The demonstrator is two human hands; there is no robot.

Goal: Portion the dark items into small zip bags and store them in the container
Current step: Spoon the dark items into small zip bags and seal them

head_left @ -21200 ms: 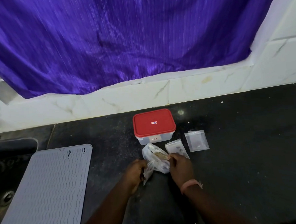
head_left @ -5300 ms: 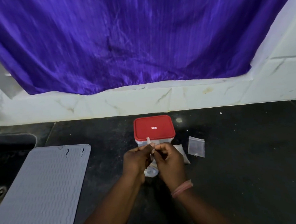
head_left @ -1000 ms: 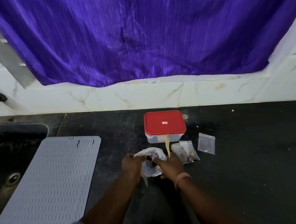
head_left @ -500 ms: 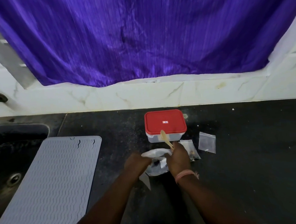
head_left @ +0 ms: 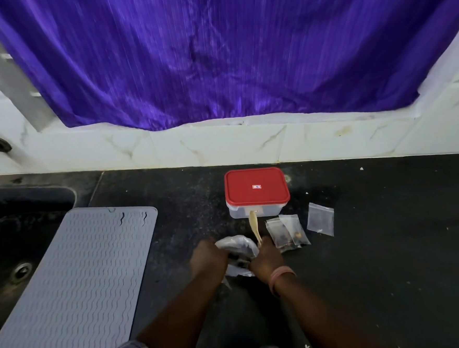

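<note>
A: What do we see on the black counter (head_left: 377, 245)?

B: We see a clear container (head_left: 255, 211) with a red lid (head_left: 256, 186), and the lid is on. It stands near the white tiled wall (head_left: 221, 144), under a purple curtain (head_left: 214, 52).

A: And the hands?

B: The left hand (head_left: 208, 259) grips a crumpled clear plastic bag (head_left: 237, 248) from the left side. The right hand (head_left: 265, 261) is closed around a pale wooden spoon (head_left: 254, 227) and touches the bag from the right. The spoon handle points away from us, toward the container. Its other end is hidden behind the hand.

A: Can we see the dark items?

B: A little. Something dark shows inside the crumpled bag between the hands, but it is too blurred for us to say more. Just right of the right hand, two small zip bags (head_left: 286, 232) lie on the counter, overlapping, with dark pieces inside. One more small zip bag (head_left: 320, 219) lies further right, apart from them.

A: What is on the left?

B: A grey ribbed mat (head_left: 75, 279) lies partly over a dark sink (head_left: 15, 229). The right wrist has a pink band (head_left: 280, 275).
</note>
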